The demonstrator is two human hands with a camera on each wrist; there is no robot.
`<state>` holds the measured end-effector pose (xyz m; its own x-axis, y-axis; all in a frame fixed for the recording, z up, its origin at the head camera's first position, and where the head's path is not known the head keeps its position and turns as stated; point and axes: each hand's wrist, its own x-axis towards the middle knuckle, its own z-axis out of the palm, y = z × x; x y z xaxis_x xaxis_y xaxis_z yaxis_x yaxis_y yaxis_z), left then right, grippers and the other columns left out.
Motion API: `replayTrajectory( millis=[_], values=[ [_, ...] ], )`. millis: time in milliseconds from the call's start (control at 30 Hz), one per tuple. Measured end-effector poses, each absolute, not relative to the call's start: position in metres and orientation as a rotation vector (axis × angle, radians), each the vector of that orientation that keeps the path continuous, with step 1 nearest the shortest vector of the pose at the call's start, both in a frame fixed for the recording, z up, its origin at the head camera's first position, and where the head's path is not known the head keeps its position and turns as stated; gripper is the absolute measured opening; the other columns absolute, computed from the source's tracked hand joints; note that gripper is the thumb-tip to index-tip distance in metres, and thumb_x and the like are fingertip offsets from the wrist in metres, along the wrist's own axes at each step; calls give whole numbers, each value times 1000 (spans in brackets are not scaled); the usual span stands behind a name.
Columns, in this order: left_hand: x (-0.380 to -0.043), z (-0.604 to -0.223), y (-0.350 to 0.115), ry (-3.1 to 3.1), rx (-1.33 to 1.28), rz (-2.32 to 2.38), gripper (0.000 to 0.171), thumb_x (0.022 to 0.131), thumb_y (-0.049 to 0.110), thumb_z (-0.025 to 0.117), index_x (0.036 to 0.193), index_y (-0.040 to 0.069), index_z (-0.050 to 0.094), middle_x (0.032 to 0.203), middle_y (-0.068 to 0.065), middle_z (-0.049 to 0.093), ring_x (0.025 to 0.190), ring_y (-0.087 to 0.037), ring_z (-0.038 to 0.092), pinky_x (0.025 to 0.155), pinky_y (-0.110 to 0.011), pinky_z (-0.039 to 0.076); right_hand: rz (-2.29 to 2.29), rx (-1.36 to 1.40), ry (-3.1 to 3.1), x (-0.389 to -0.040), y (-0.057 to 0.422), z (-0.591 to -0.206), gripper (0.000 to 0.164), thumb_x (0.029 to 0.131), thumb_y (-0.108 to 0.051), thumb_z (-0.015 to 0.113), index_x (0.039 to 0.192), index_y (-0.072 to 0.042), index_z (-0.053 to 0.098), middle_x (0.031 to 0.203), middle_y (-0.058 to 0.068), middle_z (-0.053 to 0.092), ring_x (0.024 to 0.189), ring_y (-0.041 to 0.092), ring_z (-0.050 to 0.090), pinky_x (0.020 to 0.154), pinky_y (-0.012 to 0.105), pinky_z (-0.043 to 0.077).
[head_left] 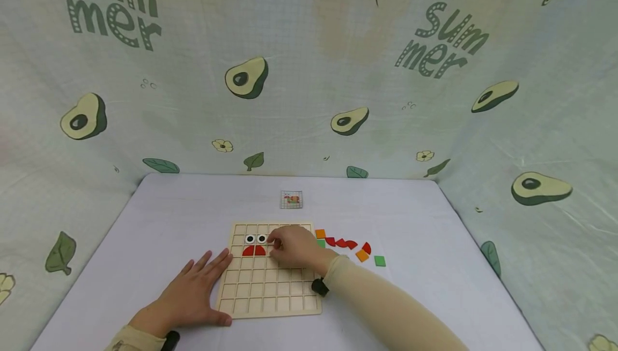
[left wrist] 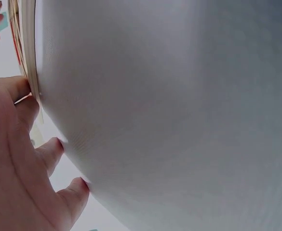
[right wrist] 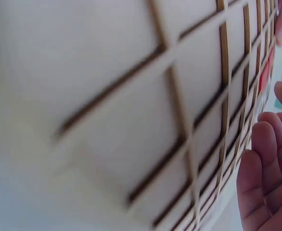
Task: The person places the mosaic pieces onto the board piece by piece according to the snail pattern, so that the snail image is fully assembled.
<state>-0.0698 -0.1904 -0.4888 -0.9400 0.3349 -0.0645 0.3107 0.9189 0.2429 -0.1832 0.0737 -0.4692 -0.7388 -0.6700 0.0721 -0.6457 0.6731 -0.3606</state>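
A pale wooden grid board [head_left: 256, 290] lies on the white table. Two round eye tiles [head_left: 250, 239] sit side by side in its upper cells, with two red quarter-circle tiles [head_left: 248, 251] directly below. My left hand [head_left: 193, 292] is spread along the board's left side, fingertips near the edge and thumb by the lower left corner; in the left wrist view its fingers [left wrist: 27, 108] touch the board's side. Over the upper middle cells, my right hand [head_left: 296, 246] has bent fingers just right of the eye tiles. Whether a piece is between its fingertips is hidden.
Right of the board lie orange squares [head_left: 362, 255], green squares [head_left: 380, 261] and several red quarter-circle pieces [head_left: 367, 247]. A small picture card [head_left: 292, 199] lies behind the board. A printed cloth [head_left: 299, 34] hangs around the table's back and sides.
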Motion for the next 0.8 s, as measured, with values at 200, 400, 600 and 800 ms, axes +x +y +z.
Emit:
replayTrajectory(
  millis=[200, 400, 600, 800],
  values=[
    [-70, -489, -190, 2972, 496, 347, 134, 52, 94, 61, 153, 9, 40, 160, -4, 32, 144, -42, 27, 109, -68, 24, -587, -1014, 2807, -185, 110, -458, 25, 88, -21, 73, 112, -14, 73, 85, -13, 63, 76, 3, 56, 70, 24, 48],
    [-70, -490, -191, 2973, 504, 344, 134, 52, 95, 60, 153, 9, 40, 160, -4, 32, 144, -42, 27, 108, -68, 24, -639, -934, 2832, -190, 152, -454, 25, 87, -17, 74, 111, -10, 73, 86, -10, 63, 74, 5, 57, 66, 25, 49],
    [-70, -492, -191, 2981, 513, 345, 134, 52, 96, 58, 154, 10, 39, 161, -4, 32, 144, -42, 27, 109, -68, 24, -657, -797, 2862, -197, 188, -457, 25, 87, -16, 75, 111, -10, 73, 86, -11, 63, 75, 8, 56, 66, 26, 50],
    [-71, -493, -190, 2989, 513, 344, 134, 52, 96, 57, 154, 10, 39, 160, -3, 32, 144, -41, 27, 109, -67, 25, -667, -652, 2878, -199, 214, -459, 25, 88, -19, 75, 112, -12, 72, 87, -12, 60, 76, 10, 55, 68, 28, 50]
  ],
)
